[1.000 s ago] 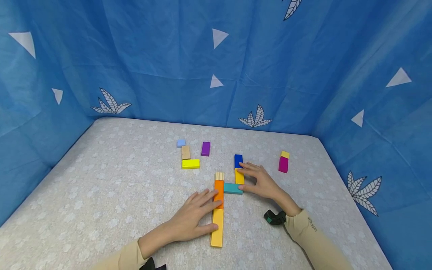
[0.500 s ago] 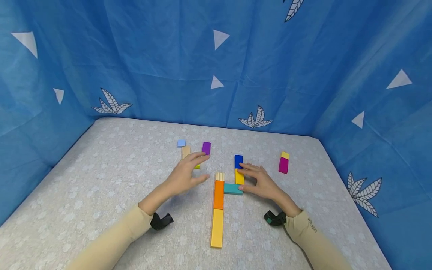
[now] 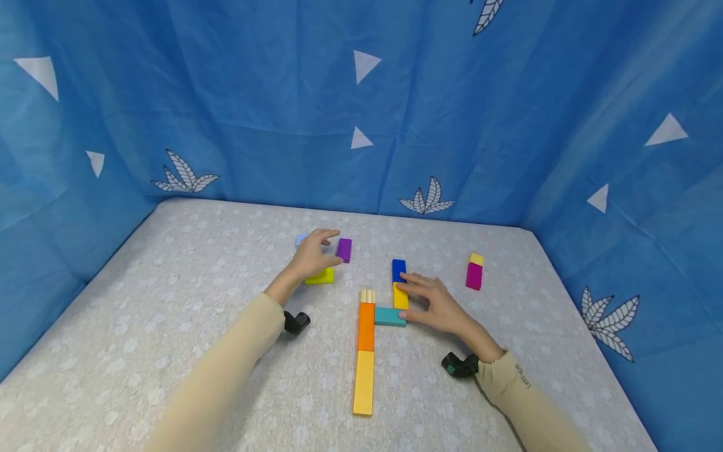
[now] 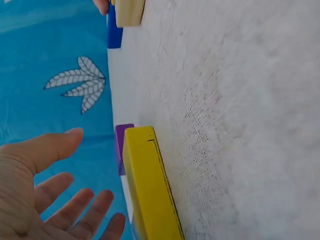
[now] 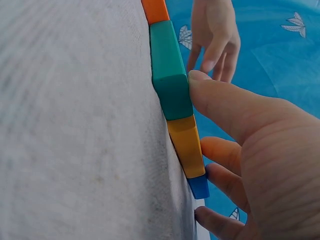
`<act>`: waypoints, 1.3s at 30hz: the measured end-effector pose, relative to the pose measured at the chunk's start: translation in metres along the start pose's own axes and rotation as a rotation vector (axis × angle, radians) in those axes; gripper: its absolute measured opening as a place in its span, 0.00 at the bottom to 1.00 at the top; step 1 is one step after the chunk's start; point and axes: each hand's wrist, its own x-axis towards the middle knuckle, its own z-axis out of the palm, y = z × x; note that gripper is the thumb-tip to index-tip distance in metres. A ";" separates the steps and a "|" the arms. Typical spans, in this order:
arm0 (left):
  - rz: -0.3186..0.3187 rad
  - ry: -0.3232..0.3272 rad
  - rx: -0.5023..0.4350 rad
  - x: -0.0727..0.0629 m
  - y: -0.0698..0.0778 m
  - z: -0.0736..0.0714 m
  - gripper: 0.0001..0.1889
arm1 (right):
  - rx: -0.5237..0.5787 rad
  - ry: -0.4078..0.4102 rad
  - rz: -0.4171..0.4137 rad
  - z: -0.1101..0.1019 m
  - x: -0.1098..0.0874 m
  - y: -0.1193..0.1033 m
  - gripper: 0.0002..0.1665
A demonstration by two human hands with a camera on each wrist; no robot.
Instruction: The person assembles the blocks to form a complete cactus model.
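Head view: purple block long axis near-far, teal block left-right. Left hand fingers spread beside purple; right hand spread, thumb touching teal. Sleeve lettering unclear.

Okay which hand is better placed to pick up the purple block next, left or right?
Left, most likely. The left hand is close beside the purple block, thumb and fingers apart. The right hand is farther off, its thumb on the teal block and fingers by the blue block.

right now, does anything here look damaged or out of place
The bright yellow block by the left hand has a short dark mark near one end, odd on that plain face; perhaps a scratch.
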 end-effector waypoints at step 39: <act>-0.179 -0.128 -0.036 0.030 -0.013 0.014 0.33 | 0.002 0.006 -0.005 -0.001 -0.001 -0.006 0.37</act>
